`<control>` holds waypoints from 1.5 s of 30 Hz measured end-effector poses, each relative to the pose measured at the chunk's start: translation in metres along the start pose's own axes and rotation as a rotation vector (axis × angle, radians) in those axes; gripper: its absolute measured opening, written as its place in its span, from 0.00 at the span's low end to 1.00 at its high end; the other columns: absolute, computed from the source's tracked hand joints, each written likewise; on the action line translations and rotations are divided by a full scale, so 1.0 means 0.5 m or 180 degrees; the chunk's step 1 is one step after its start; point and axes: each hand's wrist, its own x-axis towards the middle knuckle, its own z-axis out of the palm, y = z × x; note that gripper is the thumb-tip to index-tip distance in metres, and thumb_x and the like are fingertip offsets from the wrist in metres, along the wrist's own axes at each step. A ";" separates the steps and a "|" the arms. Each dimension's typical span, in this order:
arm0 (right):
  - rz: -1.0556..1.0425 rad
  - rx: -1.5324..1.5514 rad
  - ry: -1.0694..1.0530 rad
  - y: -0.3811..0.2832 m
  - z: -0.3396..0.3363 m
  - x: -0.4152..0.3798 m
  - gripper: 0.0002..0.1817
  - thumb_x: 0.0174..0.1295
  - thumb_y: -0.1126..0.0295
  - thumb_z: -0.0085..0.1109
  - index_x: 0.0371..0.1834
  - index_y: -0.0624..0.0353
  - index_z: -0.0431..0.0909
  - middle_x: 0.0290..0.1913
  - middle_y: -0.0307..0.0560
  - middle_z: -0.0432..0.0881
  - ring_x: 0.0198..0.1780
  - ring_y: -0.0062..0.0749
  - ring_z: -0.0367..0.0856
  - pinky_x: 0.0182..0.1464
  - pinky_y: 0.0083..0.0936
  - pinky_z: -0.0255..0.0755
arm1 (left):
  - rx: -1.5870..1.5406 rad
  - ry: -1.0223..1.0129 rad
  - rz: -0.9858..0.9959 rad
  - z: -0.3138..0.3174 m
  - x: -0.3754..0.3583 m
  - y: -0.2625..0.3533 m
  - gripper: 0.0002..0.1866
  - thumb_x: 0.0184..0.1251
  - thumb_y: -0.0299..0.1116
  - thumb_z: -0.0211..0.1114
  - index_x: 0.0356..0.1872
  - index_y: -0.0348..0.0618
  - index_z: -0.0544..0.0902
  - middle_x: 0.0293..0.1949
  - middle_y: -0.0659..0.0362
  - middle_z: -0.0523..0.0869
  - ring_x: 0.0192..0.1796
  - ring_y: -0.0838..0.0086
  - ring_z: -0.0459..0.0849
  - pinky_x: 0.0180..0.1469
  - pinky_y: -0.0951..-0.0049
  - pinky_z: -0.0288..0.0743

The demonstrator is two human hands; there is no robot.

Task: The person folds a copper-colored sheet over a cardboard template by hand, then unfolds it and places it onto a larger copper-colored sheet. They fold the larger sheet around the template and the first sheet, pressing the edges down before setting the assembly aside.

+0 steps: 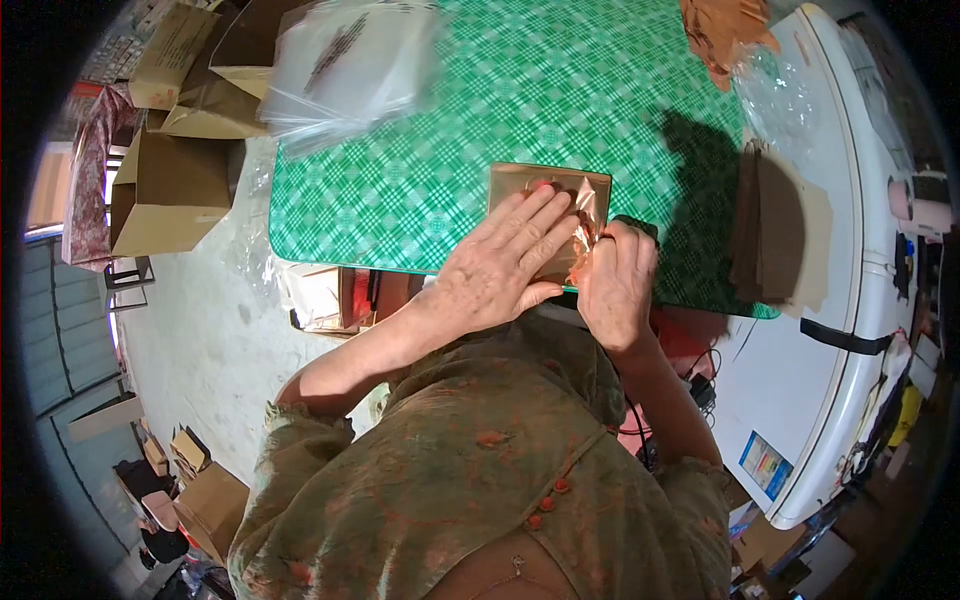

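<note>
A shiny gold-brown flat packet lies on the green checked tablecloth at the table's near edge. My left hand presses flat on it, fingers stretched out toward the upper right and thumb pointing right. Beside it, my right hand is closed at the packet's right edge, its fingers curled. Crinkled, glossy orange-gold material shows between the two hands. What the right fingers pinch is hidden. A dark object sits partly behind the right hand.
Clear plastic bags are stacked at the table's back left. Brown card sheets lie at the right edge, near a white appliance. Crumpled brown material is at the back right. Open cardboard boxes stand left of the table.
</note>
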 end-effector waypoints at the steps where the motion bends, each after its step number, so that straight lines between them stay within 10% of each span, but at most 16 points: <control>1: 0.0004 0.0034 0.0028 -0.001 -0.001 0.002 0.13 0.57 0.75 0.67 0.44 0.63 0.76 0.59 0.56 0.78 0.56 0.55 0.73 0.61 0.49 0.68 | -0.0012 -0.0055 -0.0037 0.008 -0.002 -0.003 0.44 0.76 0.56 0.65 0.84 0.39 0.66 0.85 0.44 0.63 0.88 0.50 0.58 0.88 0.47 0.52; 16: -0.0039 0.0584 0.0405 0.013 -0.045 -0.013 0.25 0.62 0.77 0.69 0.63 0.67 0.75 0.64 0.62 0.76 0.63 0.57 0.76 0.65 0.55 0.69 | 0.0189 -0.0400 -0.0131 0.009 0.003 -0.007 0.48 0.77 0.66 0.60 0.87 0.43 0.62 0.86 0.43 0.60 0.89 0.49 0.54 0.89 0.45 0.47; 25: -0.0579 -0.0268 -0.0347 0.004 -0.032 -0.048 0.42 0.64 0.41 0.66 0.76 0.57 0.78 0.81 0.54 0.74 0.81 0.49 0.71 0.81 0.67 0.53 | 0.0025 -0.0292 -0.0116 0.016 -0.004 -0.012 0.47 0.78 0.66 0.59 0.87 0.45 0.62 0.87 0.42 0.59 0.89 0.48 0.53 0.89 0.45 0.46; 33: -0.0514 -0.0103 -0.0485 0.007 -0.024 -0.038 0.40 0.70 0.42 0.61 0.77 0.58 0.77 0.79 0.57 0.76 0.83 0.49 0.70 0.82 0.69 0.48 | 0.0137 -0.0286 0.0017 0.008 -0.002 -0.013 0.47 0.78 0.71 0.50 0.86 0.47 0.65 0.88 0.45 0.57 0.90 0.49 0.52 0.89 0.41 0.44; 45: -0.0659 -0.0095 -0.0598 0.018 -0.029 -0.035 0.37 0.62 0.53 0.68 0.75 0.58 0.78 0.82 0.57 0.71 0.85 0.52 0.65 0.82 0.73 0.46 | -0.0004 -0.0118 -0.0018 0.014 -0.024 -0.004 0.47 0.74 0.59 0.66 0.86 0.43 0.64 0.86 0.46 0.64 0.88 0.52 0.59 0.88 0.48 0.54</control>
